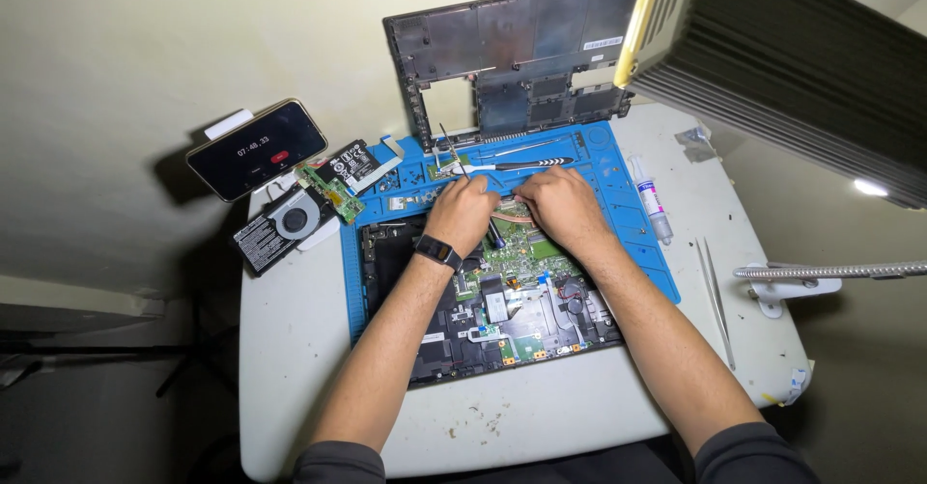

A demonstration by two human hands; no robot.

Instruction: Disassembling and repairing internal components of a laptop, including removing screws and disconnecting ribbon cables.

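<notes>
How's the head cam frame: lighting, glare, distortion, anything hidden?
Head view: light falls from the upper right, a small bright lamp spot clips white; phone throws a hard shadow on the wall. Corners fall dark, floor unreadable. Wide-angle bend: table edges curve. Left hand and right hand are sharp but hide the board beneath them; the grey block top right blocks the view.

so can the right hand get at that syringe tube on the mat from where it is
Probably yes: the syringe tube lies uncovered on the blue mat, just beside the right hand, with nothing between them.
</notes>
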